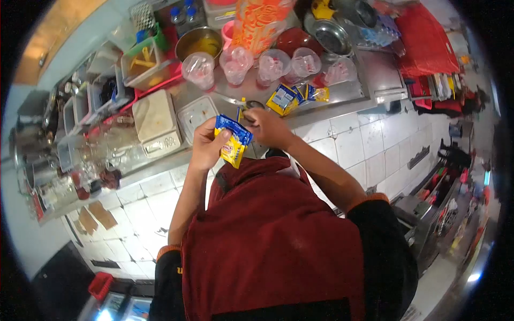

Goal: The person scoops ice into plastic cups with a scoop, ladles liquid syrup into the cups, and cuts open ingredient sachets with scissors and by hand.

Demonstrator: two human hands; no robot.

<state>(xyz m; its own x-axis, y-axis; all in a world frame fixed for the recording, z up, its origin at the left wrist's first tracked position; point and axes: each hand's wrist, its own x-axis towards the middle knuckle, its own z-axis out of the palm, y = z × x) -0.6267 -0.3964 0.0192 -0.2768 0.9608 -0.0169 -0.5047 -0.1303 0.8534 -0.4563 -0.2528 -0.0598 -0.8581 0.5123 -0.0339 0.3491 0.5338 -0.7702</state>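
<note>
A blue and yellow sachet (232, 145) is held between the thumb and fingers of my left hand (207, 143). Close to the sachet's upper right edge is my right hand (264, 127), its fingers bent together; a small blue and yellow strip (239, 113) shows beside them. What they pinch is too small to name. More blue and yellow packets (284, 100) lie on the metal counter (342, 101), to the right of my hands. Several clear plastic cups with red and white contents, one at the left (198, 69), stand in a row beyond.
A white kitchen scale (155, 120) and a pale lid (197, 115) sit left of my hands. Behind the cups are a metal pot (199, 43), an orange printed bag (259, 24) and a metal bowl (332, 37). Plastic bins (142, 67) line the left.
</note>
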